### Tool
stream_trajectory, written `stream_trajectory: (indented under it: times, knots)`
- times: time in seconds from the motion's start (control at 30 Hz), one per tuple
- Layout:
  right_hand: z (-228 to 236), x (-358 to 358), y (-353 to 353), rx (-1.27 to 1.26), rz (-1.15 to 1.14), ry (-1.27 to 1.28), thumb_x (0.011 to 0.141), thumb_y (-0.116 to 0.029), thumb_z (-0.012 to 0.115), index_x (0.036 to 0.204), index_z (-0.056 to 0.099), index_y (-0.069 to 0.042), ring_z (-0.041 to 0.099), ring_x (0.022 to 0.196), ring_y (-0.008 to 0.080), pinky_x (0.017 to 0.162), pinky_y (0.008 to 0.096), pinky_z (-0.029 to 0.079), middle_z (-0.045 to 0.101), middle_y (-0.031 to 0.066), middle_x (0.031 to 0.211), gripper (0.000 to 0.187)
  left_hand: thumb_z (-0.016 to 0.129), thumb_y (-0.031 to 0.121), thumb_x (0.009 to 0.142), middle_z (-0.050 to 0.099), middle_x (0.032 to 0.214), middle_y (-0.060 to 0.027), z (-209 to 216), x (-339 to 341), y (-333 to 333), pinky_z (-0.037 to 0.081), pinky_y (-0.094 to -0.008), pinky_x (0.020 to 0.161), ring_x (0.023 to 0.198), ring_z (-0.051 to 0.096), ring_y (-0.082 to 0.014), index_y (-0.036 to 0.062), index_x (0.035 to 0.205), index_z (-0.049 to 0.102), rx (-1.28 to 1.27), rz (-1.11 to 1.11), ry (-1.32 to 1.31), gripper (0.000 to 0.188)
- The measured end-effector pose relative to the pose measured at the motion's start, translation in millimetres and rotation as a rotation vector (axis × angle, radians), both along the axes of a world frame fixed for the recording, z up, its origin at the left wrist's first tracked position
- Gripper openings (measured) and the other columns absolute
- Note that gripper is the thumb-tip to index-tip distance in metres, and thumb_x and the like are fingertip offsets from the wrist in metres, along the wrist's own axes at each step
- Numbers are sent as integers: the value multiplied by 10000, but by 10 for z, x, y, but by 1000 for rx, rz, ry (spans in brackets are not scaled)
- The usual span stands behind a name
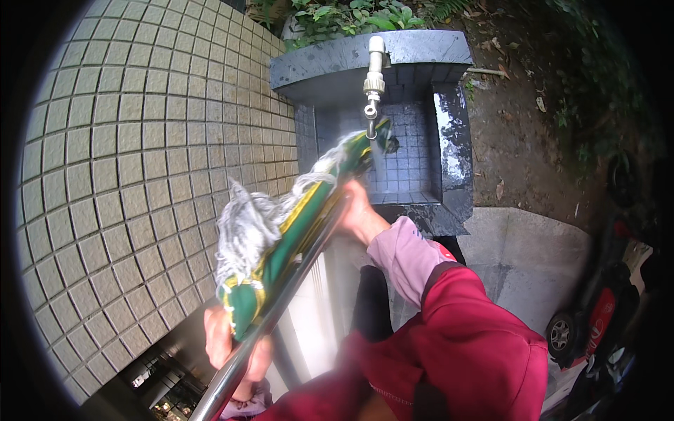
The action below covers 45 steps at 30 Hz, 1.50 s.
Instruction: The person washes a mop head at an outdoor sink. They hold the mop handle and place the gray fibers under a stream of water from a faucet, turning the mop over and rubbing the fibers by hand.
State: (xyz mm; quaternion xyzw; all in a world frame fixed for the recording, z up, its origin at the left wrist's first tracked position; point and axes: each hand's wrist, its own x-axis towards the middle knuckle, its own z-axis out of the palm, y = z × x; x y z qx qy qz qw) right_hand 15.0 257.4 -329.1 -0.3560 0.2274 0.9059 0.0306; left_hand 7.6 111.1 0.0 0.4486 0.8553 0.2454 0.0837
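Two hands [219,337] [360,214], grip snug round a mop [284,263], wet basin [453,158] ahead, tiled wall [158,140] at left, soil [516,133] right.

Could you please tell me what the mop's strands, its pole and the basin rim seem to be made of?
Strands: probably cotton or similar yarn, matt and pale, gathered in loose, stringy clumps.
Pole: likely polished metal, judging by its smooth, bright reflections.
Basin rim: stone or tile, dark, with a gloss where it catches light.
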Motion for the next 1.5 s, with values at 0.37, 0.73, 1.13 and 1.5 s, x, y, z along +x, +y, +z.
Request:
stream_trajectory:
  times: [0.37, 0.73, 1.13, 1.5]
  knots:
    - [-677, 207, -224, 8, -139, -73, 765, -349, 481, 1000, 551, -23, 517, 978, 320, 901, 481, 381, 567, 160, 1032, 408, 600, 344, 726, 562, 853, -159, -627, -108, -310, 378, -418, 756, 786, 505, -318, -61, 964, 519, -36, -150, -37, 477]
    - [564, 295, -1172, -58, -188, 102, 725, -358, 505, 998, 562, -36, 511, 1015, 265, 933, 399, 372, 572, 115, 1067, 425, 563, 355, 709, 564, 759, -120, 416, -80, -1179, 381, -385, 682, 657, 526, -261, -51, 937, 482, -81, -66, 38, 472]
    - [1740, 404, -1693, -149, -43, 211, 757, -372, 481, 1049, 534, -55, 496, 1034, 256, 937, 412, 344, 560, 94, 1086, 435, 546, 353, 699, 566, 797, -138, 1015, 41, -1512, 394, -292, 536, 601, 538, -225, -71, 1081, 401, 255, 359, 37, 588]
    - [1084, 453, -894, 86, 81, -39, 750, -327, 502, 1052, 493, -96, 513, 965, 252, 845, 449, 397, 540, 97, 1027, 380, 531, 351, 691, 567, 831, -154, 707, 182, -1014, 406, -206, 403, 550, 549, -191, -89, 1213, 327, 355, 508, -231, 713]
